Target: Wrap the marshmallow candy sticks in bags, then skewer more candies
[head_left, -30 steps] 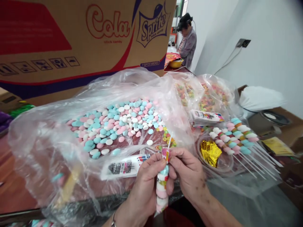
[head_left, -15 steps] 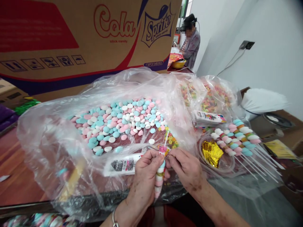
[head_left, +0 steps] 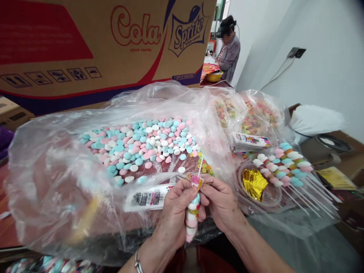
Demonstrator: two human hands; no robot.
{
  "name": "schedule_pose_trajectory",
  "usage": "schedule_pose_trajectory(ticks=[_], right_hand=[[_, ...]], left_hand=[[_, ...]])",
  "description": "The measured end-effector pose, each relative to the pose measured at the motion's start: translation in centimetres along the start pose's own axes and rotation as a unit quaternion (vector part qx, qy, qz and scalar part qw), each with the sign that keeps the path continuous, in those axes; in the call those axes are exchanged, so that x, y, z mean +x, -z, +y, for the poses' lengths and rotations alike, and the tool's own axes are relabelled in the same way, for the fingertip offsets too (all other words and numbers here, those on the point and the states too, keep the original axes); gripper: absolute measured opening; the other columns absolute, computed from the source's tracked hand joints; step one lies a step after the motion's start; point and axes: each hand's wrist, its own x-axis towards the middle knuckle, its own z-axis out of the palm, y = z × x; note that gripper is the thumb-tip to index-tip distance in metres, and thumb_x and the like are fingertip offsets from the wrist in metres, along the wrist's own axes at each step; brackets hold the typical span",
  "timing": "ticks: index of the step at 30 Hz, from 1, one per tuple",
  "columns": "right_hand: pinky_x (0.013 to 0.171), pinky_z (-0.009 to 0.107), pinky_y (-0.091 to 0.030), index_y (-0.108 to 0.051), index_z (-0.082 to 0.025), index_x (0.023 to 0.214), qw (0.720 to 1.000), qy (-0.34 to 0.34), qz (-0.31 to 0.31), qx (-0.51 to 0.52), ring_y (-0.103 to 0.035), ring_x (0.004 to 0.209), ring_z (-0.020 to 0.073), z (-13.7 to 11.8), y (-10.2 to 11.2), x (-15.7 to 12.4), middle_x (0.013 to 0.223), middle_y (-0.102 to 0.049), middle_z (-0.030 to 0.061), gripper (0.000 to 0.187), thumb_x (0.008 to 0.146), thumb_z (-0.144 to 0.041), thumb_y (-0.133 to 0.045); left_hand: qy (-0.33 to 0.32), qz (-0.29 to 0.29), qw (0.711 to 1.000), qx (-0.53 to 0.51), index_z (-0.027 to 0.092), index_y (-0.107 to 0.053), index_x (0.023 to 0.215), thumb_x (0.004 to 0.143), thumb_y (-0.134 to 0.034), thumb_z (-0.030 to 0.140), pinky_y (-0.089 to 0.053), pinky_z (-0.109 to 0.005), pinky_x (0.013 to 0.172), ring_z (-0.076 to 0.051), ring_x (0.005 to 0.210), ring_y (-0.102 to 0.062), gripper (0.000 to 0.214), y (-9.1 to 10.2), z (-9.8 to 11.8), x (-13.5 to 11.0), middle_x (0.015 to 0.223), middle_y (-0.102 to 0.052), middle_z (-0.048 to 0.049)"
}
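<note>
We record both hands at the near edge of the work area, working on one wrapped candy stick, (head_left: 192,217) which hangs blunt end down between them. Our left hand (head_left: 178,201) is closed around its upper part, thumb and fingers pinching the gathered wrapper just below the white stick (head_left: 200,166) that pokes out at the top. Our right hand (head_left: 220,195) is narrow, thumb and fingertips closed on a thin gold strip (head_left: 209,183) at that same neck; how far the strip goes round, we cannot tell. A bracelet (head_left: 138,261) sits on the left wrist. Beyond the hands, we note pink, blue and white candies (head_left: 153,146) spread on a clear plastic sheet, (head_left: 51,151) with small ring candies (head_left: 207,168) at their right edge. Printed wrappers (head_left: 148,197) lie just beside the left hand. To the right of the right hand, a round clear tub (head_left: 278,199) holds gold strips, (head_left: 254,184) and next to it lie several unwrapped candy sticks, (head_left: 284,165) their white ends pointing toward us. Behind everything stands a large cardboard box; (head_left: 127,64) past it, a person (head_left: 231,51) bends over a yellow bowl. (head_left: 214,77)
</note>
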Motion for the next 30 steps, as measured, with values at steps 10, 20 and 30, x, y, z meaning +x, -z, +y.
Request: schedule_pose_trajectory(ticks=[10,20,30], right_hand=[[0.053,0.027,-0.052,-0.061,-0.020,0.080,0.910,0.190,-0.009,-0.369,-0.060,0.056,0.0132,-0.9,1.1,-0.2,0.069,-0.057,-0.0015,0.011,0.090,-0.023,-0.056],[0.082,0.039,-0.046,-0.064,-0.010,0.098,0.474,0.468,-0.285,-0.689,-0.056,0.093,0.0230,-5.0,2.7,0.6,0.095,-0.067,0.0118,0.023,0.096,-0.012,-0.040],[0.073,0.034,-0.042,-0.059,-0.014,0.100,0.429,0.364,-0.401,-0.723,-0.050,0.088,0.0198,-7.0,1.5,0.2,0.118,-0.060,0.0113,0.022,0.097,-0.016,-0.038]], left_hand=[[0.000,0.058,0.998,0.034,0.019,-0.054,0.078,0.077,-0.071,0.032,-0.030,-0.011,0.028,-0.008,0.035,-0.052,0.021,0.2,0.2,0.1,0.058,-0.065,0.0018],[0.104,-0.002,0.980,0.171,0.017,-0.052,0.069,0.072,-0.069,0.028,-0.038,-0.016,0.033,-0.013,0.036,-0.057,0.020,1.3,1.1,1.4,0.045,-0.062,-0.0016],[0.237,-0.194,0.899,0.314,0.012,-0.068,0.067,0.065,-0.066,0.022,-0.043,-0.018,0.038,-0.012,0.043,-0.059,0.010,1.9,3.5,1.4,0.061,-0.069,-0.0039]])
